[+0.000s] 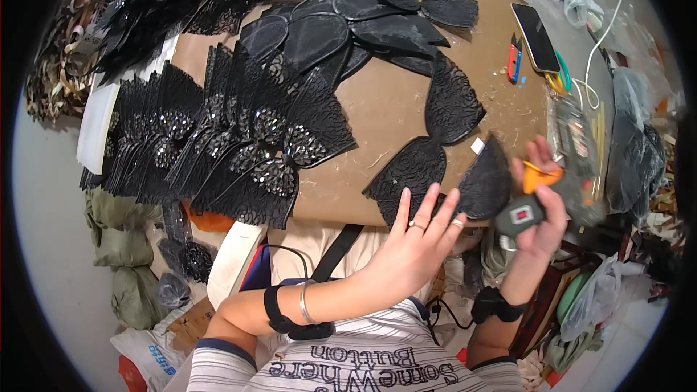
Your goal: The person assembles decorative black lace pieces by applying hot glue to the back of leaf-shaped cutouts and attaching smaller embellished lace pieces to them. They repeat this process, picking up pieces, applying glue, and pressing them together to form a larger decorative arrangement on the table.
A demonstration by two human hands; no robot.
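Note:
My left hand (425,229) lies flat with its fingers spread over the lower edges of two black lace cup-shaped pieces. One lace cup (410,174) is under and left of the fingertips; the other dark cup (485,181) lies to their right, with a small white tag (477,146) at its edge. My right hand (544,225) is closed round a dark grey handheld tool (520,215) with an orange trigger-like part (541,176). The tool is just right of that cup; blur hides its exact kind. Another lace cup (454,98) joins the left one above.
Pleated black lace pieces with sparkling stones (261,138) cover the table's left side. Stacked black cups (316,36) lie farther back. Red-and-blue thread snips (515,58) and a phone (536,38) lie at right, near a white cable (606,29) and plastic bags (630,145).

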